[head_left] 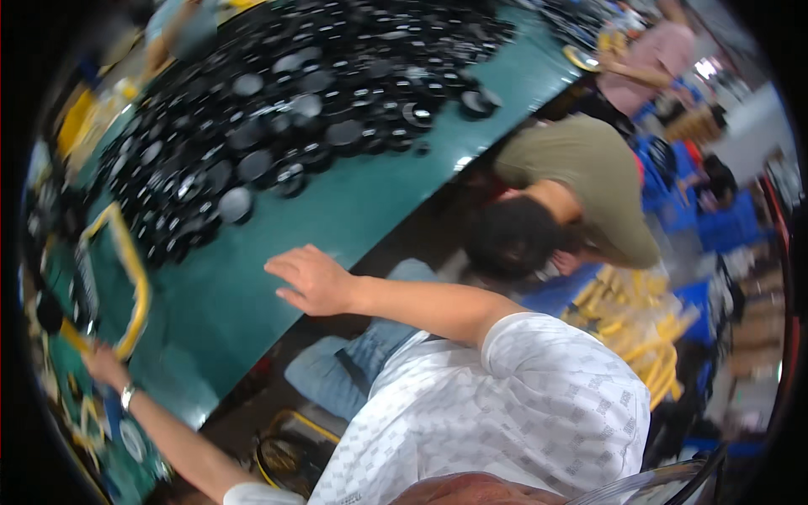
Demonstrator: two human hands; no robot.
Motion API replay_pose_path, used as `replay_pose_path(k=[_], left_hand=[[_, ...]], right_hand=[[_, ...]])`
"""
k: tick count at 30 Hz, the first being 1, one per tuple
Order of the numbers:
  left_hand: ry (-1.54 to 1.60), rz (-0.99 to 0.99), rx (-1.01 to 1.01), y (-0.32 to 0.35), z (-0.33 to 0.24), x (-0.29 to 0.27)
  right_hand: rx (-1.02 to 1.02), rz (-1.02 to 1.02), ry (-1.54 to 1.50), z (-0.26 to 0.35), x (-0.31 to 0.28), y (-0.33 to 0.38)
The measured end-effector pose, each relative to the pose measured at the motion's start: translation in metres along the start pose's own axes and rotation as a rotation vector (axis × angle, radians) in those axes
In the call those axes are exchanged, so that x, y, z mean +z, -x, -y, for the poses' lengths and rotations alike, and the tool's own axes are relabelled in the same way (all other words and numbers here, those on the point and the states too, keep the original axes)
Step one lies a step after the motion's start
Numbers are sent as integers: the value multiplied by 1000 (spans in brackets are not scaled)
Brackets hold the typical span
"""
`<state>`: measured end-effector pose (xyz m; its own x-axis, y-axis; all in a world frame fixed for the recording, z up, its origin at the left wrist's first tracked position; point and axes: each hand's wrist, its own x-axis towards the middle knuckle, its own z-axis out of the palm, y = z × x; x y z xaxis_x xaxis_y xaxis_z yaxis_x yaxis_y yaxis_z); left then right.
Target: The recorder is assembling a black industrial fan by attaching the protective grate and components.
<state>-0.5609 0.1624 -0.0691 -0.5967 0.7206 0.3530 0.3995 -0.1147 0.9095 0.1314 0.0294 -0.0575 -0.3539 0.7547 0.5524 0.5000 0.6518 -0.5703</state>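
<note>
Your right hand [310, 280]: open, fingers spread, palm down on the green table [353, 210] at its near edge, holding nothing. Your left hand [103, 364]: at 8 o'clock in the view, at the lower end of the yellow frame [126, 252]; it touches or grips that end, but the blur leaves you unable to tell how far it is closed. A watch [128, 396] sits on that wrist. The yellow frame: a narrow loop lying on the table, running from 10 o'clock down to your left hand, well apart from your right hand. Black discs [286, 101]: a large heap of round parts, some with pale grey faces, covering the table from 9 o'clock round to 1 o'clock; the nearest loose disc [235, 204] lies at 11 o'clock from your right hand, not touching it. Your shirt [505, 412]: white, patterned, filling 5 o'clock; jeans [362, 353] below the table edge. Another person [572, 194], in an olive shirt, bends forward at 3 o'clock beside the table. Yellow parts [640, 320] are piled at 4 o'clock among blue crates [715, 227]. A further person in pink [648, 67] at 1 o'clock.
</note>
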Motion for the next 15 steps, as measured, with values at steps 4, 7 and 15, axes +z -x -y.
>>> replay_pose_path(k=[4, 7, 15], left_hand=[[-871, -140, 482, -45, 16, 24], [-981, -174, 382, -76, 16, 46], [-922, -55, 334, -81, 39, 82]], right_hand=[[-73, -71, 82, -20, -22, 30], [-181, -145, 178, -17, -17, 29], [-162, -236, 222, -23, -5, 33]])
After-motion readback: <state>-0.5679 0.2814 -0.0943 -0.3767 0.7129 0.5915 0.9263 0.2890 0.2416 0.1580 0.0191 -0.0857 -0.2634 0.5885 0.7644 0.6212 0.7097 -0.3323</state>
